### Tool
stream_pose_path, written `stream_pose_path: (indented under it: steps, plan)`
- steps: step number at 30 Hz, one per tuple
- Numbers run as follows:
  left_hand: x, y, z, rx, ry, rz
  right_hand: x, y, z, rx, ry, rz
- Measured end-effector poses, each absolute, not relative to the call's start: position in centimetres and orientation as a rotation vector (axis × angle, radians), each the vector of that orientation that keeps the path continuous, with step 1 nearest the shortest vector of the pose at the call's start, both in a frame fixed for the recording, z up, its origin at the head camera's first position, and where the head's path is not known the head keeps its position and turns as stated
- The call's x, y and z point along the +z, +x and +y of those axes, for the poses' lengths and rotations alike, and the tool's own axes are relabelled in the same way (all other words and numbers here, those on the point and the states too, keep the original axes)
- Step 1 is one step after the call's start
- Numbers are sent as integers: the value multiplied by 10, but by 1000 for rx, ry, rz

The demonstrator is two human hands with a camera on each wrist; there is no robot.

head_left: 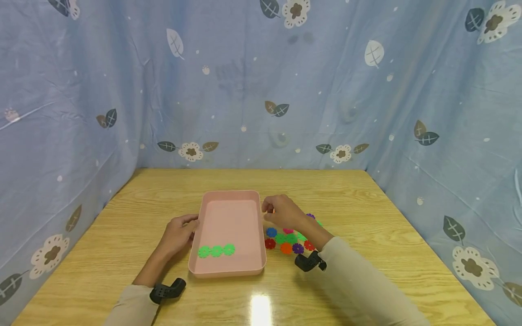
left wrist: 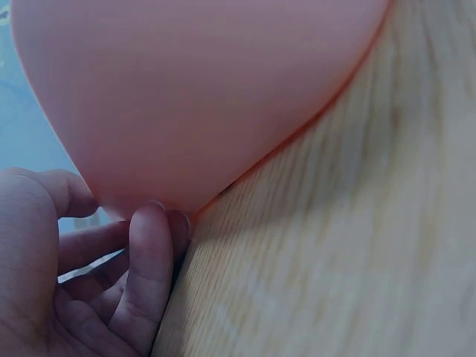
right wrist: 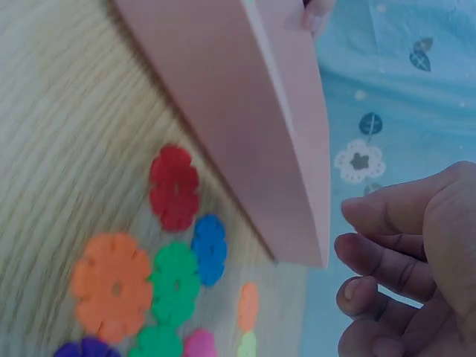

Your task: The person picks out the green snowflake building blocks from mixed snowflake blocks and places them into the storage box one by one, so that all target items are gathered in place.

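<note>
Pink rectangular tray [head_left: 234, 222], smooth plastic w/ rounded corners & thin upright walls, sits a bit L of ctr on the pale wood-grain tabletop [head_left: 334, 190]; long axis runs near-to-far, short ends facing the person & the blue floral fabric curtain [head_left: 244, 90]. Inside, along the near end, L side: three bright green flower-shaped plastic discs [head_left: 217, 251] in a L-to-R row, edges about meeting; can't tell if linked. Left hand [head_left: 179, 232] is at the tray's L wall, its fingers bent & pinching that wall. Right hand [head_left: 283, 212] hovers just beside the R wall, toward the far end, fingers loosely bent, tips slightly apart, nothing visible b/w them. Just R of the tray, partly under the R forearm, lies a loose cluster of multicolour plastic discs [head_left: 291, 238]: red, blue, orange, purple, pink, green, some overlapping. Head view alone gets the green row & tray floor; L wrist cam shows only the tray's plain outer wall, the wood streaks & the grip close up. R wrist cam adds detail: notched rims & a small ctr hole on the orange disc [right wrist: 113, 286], w/ the red disc [right wrist: 175, 188] closest to the tray's outer wall.
</note>
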State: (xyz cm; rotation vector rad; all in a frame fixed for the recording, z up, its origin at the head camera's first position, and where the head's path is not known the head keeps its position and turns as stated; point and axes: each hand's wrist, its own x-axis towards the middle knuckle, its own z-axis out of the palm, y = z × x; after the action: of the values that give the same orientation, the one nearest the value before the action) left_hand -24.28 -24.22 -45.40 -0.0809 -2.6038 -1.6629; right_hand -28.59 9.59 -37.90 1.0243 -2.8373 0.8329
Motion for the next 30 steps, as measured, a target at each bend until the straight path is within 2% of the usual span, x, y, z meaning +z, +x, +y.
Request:
stream_pose_path:
  steps: [30]
  plan:
    - [-455,-242,-242,-1686,-90,-2592,-409,-268,128,648,879,-3110]
